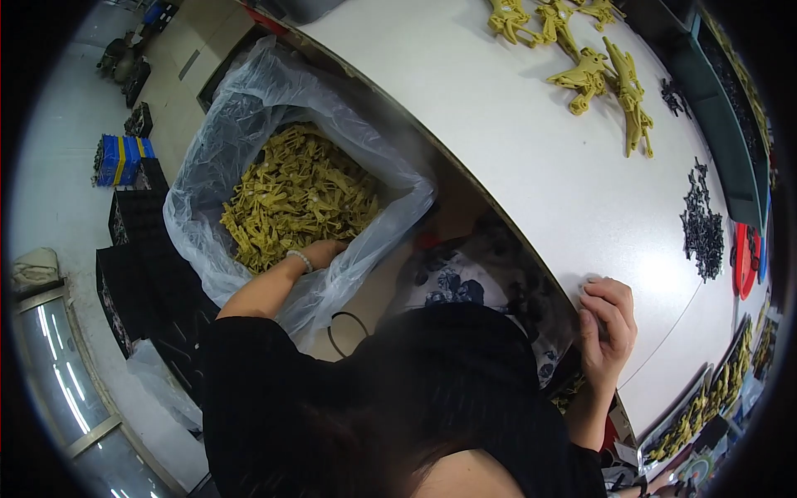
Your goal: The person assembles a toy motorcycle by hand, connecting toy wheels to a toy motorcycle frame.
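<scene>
My left hand [322, 252] reaches down into a bin lined with a clear plastic bag [390, 178]. It is at the near edge of a heap of olive-yellow plastic parts [303, 195], and a beaded bracelet circles the wrist. Its fingers are hidden, so any grip on a part cannot be made out. On the near edge of the white table [515, 149] rests my right hand [608, 328], its fingers loosely bent and apart, with nothing visible in them.
Several yellow plastic figure-like pieces [585, 75] lie on the table's far side. Small black parts [702, 224] form a pile at right, near a green-grey tray [743, 158] and a red tray [745, 261]. Dark crates [154, 266] stand left of the bin.
</scene>
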A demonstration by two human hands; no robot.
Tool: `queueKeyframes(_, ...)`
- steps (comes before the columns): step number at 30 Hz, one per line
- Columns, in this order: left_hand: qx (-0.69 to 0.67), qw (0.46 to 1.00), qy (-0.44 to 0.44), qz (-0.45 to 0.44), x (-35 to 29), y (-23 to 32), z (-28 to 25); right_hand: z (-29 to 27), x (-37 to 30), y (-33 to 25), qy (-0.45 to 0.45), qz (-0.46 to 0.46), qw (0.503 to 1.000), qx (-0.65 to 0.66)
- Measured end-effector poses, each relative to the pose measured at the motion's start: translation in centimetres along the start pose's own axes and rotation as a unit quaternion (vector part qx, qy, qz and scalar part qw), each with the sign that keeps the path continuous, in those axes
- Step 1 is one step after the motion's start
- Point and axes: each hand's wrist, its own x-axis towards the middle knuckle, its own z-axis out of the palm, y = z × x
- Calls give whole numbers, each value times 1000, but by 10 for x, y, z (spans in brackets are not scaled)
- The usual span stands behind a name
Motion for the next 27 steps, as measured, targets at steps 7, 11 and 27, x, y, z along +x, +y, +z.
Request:
queueKeyframes(7, -106, 991, 10, -82, 33, -48, 23, -2, 0, 0, 7, 4, 1000, 12)
queueKeyframes(11, -80, 993, 46, -71, 24, -36, 13, -1, 0, 1, 11, 9, 1000, 16)
queueKeyframes(27, -545, 746, 376, -68, -92, 33, -99, -3, 0, 1, 0, -9, 1000, 28)
